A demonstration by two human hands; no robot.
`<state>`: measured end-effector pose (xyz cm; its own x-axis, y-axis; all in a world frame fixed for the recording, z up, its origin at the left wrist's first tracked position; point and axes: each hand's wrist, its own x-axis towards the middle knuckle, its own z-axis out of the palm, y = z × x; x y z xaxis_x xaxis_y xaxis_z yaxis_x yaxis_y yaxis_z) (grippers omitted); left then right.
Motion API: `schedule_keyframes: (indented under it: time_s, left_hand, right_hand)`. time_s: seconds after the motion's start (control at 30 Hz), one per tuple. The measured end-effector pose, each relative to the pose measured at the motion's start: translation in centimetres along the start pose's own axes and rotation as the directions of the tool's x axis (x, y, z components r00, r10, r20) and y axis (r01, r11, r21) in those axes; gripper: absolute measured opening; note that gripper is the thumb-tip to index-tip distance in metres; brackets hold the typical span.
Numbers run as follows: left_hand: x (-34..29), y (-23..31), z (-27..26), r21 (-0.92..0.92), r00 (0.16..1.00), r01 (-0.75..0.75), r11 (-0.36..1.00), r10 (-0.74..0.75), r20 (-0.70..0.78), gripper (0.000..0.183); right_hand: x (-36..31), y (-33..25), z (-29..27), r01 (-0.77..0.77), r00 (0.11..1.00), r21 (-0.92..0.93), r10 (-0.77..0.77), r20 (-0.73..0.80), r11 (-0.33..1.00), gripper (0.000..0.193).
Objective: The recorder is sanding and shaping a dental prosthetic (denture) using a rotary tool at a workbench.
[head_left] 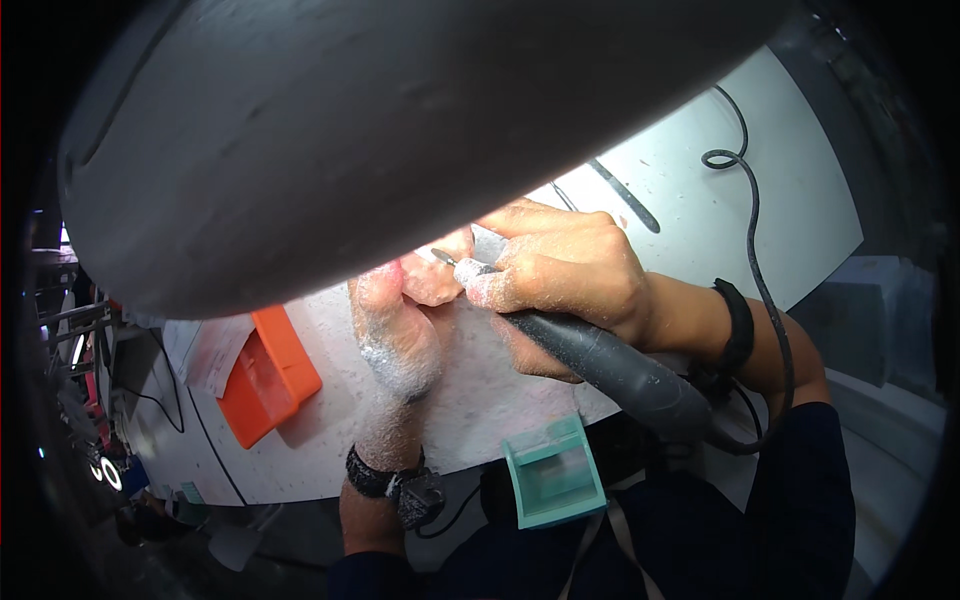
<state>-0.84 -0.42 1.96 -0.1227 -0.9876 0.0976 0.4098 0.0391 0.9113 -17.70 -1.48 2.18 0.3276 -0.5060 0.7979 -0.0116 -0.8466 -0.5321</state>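
Observation:
My left hand [395,325], dusted with white powder, is closed round a pale pink piece [433,281] that looks like a denture base. Part of the piece and the fingertips are hidden behind the large grey shape above. In my right hand [580,275] is a dark grey rotary handpiece [625,372], gripped like a pen. Its metal bur [443,257] lies over the pink piece; I cannot tell whether it touches. White powder also coats my right thumb and index finger.
A large grey hood [400,130] covers the upper view. An orange tray [308,377] with papers [212,352] stands left on the white table [450,425]. A teal open box [596,478] sits at the front edge. Beyond my right hand lies a dark-handled tool [628,198]; a black cable [755,230] loops right.

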Motion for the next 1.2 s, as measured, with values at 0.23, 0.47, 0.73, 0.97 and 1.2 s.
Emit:
schedule_keyframes:
  time_s: [0.23,0.47,0.73,0.97,1.2]
  left_hand:
    - [0.1,0.1,0.0,0.036,0.999,-0.022,0.999,0.020,0.047,0.058]
    - [-0.1,0.2,0.4,-0.072,0.999,0.036,0.997,-0.038,-0.038,0.056]
    - [0.0,-0.6,0.2,-0.320,0.996,0.075,0.944,-0.083,-0.012,0.055]
    - [0.1,-0.2,-0.4,-0.602,0.976,0.215,0.769,-0.141,0.168,0.057]
    - [-1.3,1.4,0.0,-0.013,0.998,-0.068,0.998,0.068,0.011,0.073]
  right_hand:
    - [0.6,0.1,0.6,0.016,0.994,0.120,-0.002,-0.113,0.993,0.033]
    - [0.2,-0.2,0.8,0.010,0.993,0.068,-0.002,-0.120,0.998,0.030]
    - [-0.2,-0.5,1.6,-0.041,0.992,0.036,0.045,-0.118,0.998,0.030]
    - [0.0,-0.7,0.9,-0.018,0.981,0.124,0.041,-0.187,0.992,0.036]
    - [-0.5,-1.6,0.2,0.089,0.982,0.140,-0.064,-0.178,0.986,0.039]
